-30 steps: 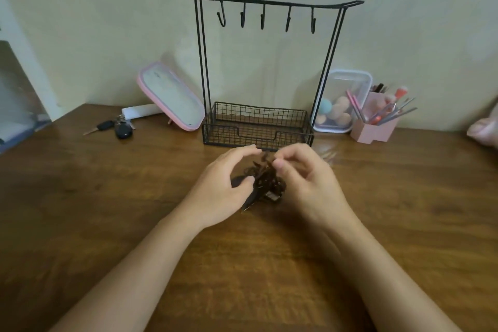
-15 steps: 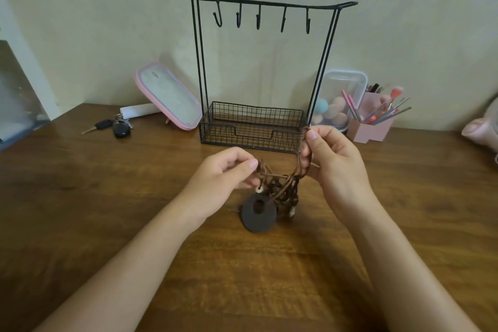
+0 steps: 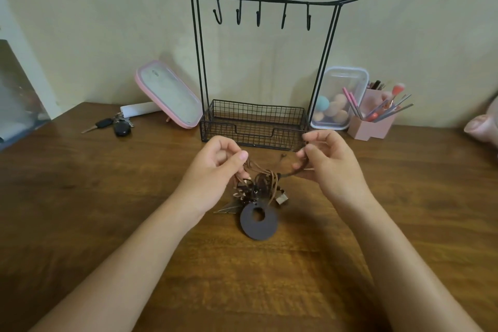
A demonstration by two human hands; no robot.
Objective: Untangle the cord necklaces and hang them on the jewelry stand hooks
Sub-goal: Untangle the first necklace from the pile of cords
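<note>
A tangle of brown cord necklaces [image 3: 265,182] hangs between my hands just above the wooden table [image 3: 80,197]. A dark round ring pendant [image 3: 258,221], a metal leaf-shaped pendant [image 3: 227,207] and a small square charm [image 3: 281,199] dangle from it. My left hand [image 3: 215,170] pinches cords at the left side of the tangle. My right hand [image 3: 328,162] pinches a cord strand on the right. Behind them stands the black wire jewelry stand [image 3: 264,73] with several bare hooks [image 3: 258,17] on its top bar and a mesh basket [image 3: 253,127] at its base.
A pink-rimmed mirror [image 3: 169,97] leans left of the stand, with car keys [image 3: 113,125] beside it. To the right are a clear box of makeup sponges [image 3: 336,100] and a pink brush holder [image 3: 373,121]. A pink object [image 3: 482,127] sits at the right edge.
Both hands lifted the necklace tangle off the table and drew apart, spreading the cords. The ring pendant now hangs lower, in front of the tangle.
</note>
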